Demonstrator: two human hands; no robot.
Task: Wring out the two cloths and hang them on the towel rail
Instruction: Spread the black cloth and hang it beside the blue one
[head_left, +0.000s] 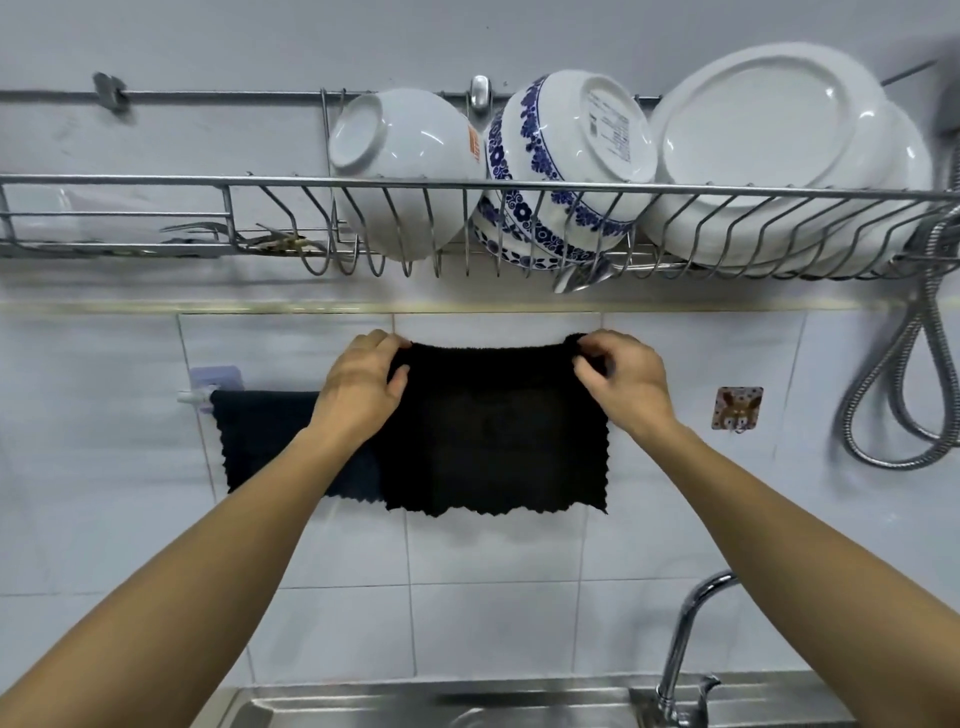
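Your left hand (358, 382) and right hand (626, 376) each pinch a top corner of the black cloth (493, 431), fingers curled round its edge. Keep it stretched flat, then drape it evenly over the towel rail (195, 397), beside the navy cloth (270, 441) at nine o'clock. Both look soft, nubbly, zigzag-hemmed.

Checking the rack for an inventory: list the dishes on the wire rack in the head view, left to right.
plain white bowl → blue-patterned bowl → white plates
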